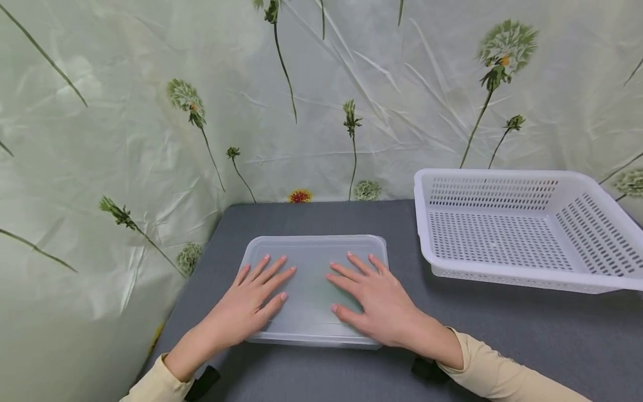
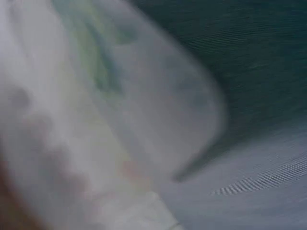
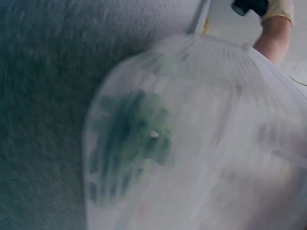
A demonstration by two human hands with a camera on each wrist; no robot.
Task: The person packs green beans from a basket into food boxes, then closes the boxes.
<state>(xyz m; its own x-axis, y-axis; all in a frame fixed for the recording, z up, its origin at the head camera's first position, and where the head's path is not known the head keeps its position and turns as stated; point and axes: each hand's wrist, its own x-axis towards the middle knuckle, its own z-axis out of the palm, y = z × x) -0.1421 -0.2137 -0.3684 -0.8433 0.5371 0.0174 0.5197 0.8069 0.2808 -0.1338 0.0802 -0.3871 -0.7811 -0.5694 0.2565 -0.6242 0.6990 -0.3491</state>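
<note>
A translucent plastic box with a flat lid (image 1: 311,296) lies on the grey table. My left hand (image 1: 248,307) rests on the lid's left side, fingers straight and spread. On the right side of the same lid lies my right hand (image 1: 379,304), its fingers spread too and pointing away from me. Both wrist views look at the box's wall from low down. Blurred green shapes (image 3: 139,136) show through the wall in the right wrist view, and a paler green streak (image 2: 98,57) shows in the left wrist view. What they are is hidden by the cloudy plastic.
A white perforated plastic basket (image 1: 497,240) stands at the table's back right, with small holes in its floor and walls. A sheet printed with dandelions (image 1: 321,100) hangs behind the grey table (image 1: 321,218) and along its left edge.
</note>
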